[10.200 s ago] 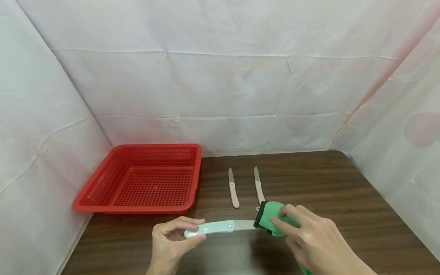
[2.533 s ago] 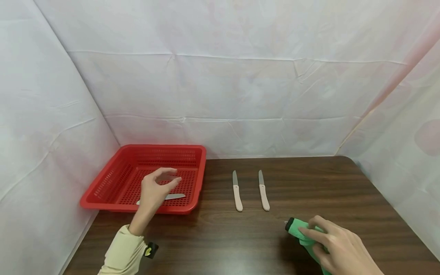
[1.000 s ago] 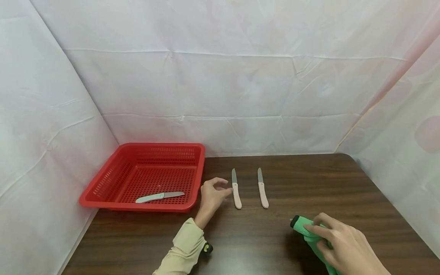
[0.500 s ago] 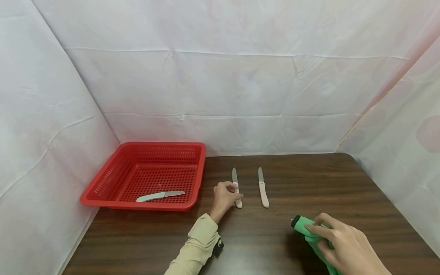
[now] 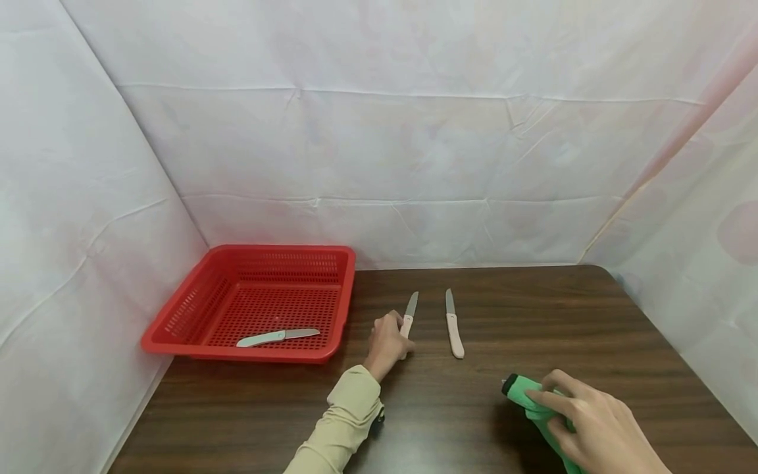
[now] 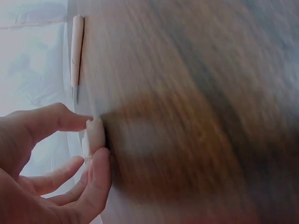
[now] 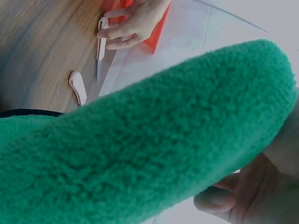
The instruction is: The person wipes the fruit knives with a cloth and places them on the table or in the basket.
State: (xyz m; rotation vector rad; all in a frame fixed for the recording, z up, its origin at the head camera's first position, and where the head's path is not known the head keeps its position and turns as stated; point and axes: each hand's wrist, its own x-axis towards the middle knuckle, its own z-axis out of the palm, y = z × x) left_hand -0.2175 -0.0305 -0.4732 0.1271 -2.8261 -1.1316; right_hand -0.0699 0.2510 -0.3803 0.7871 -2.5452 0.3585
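Observation:
My left hand [image 5: 387, 341] pinches the handle of a pink-handled paring knife [image 5: 411, 306], low over the table, its blade pointing away from me. In the left wrist view, thumb and fingers close round the pale handle [image 6: 96, 135]. A second pink-handled knife [image 5: 453, 332] lies to the right of it on the wood. Off to the right, my right hand [image 5: 589, 418] grips a bunched green cloth [image 5: 524, 393] with black edging; this cloth [image 7: 154, 126] fills much of the right wrist view. A mint-handled knife [image 5: 266, 338] lies in the red basket.
The red perforated plastic basket [image 5: 237, 354] stands at the table's back left. Dark wood-grain tabletop [image 5: 450, 421] spreads beneath both hands. Pale patterned sheeting [image 5: 414, 164] walls in the back and both sides.
Earlier, both hands held the mint-handled knife and cloth; that knife now lies in the basket. My left hand has since moved right, grasped the nearer pink-handled knife and tilted its tip rightward.

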